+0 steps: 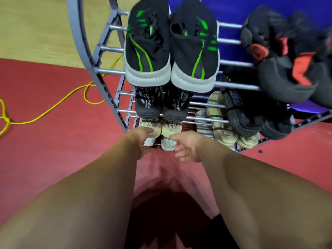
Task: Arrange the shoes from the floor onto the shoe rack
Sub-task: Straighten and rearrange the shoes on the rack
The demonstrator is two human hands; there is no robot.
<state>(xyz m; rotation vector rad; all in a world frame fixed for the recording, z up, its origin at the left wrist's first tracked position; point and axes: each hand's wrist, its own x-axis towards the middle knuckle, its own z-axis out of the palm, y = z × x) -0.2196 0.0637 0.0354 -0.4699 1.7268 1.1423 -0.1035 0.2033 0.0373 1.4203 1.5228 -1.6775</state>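
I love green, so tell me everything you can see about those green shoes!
The green shoes are a pair of black, knit-looking trainers with bright green stripes, black laces and thick white ribbed soles. They sit side by side, with their sides touching, on the top metal bars of the rack. Their heels point toward the camera and jut out over the front bar.
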